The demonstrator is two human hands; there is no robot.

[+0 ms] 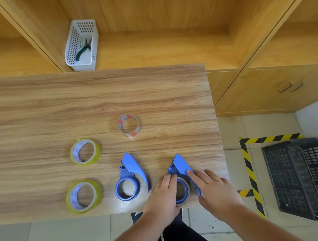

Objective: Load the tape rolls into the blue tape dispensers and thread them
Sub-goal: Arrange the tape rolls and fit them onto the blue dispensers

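Observation:
Two blue tape dispensers lie near the table's front edge. The left dispenser (131, 181) is bare, its hub empty. The right dispenser (179, 167) has a tape roll (181, 189) seated on its hub, partly hidden by my hands. My left hand (161, 197) rests on the roll's left side with fingertips at the dispenser's neck. My right hand (214, 189) presses on the dispenser's right side, fingers on its blade guard. Two yellow tape rolls (85, 152) (83, 196) lie at the left. A clear roll with a red-printed core (129, 124) stands further back.
The wooden table (50, 116) ends at the right near x 1200. A white perforated basket (82, 45) holding pliers sits on the shelf behind. A black plastic crate (311, 178) stands on the floor at the right, beside yellow-black floor tape (250, 168).

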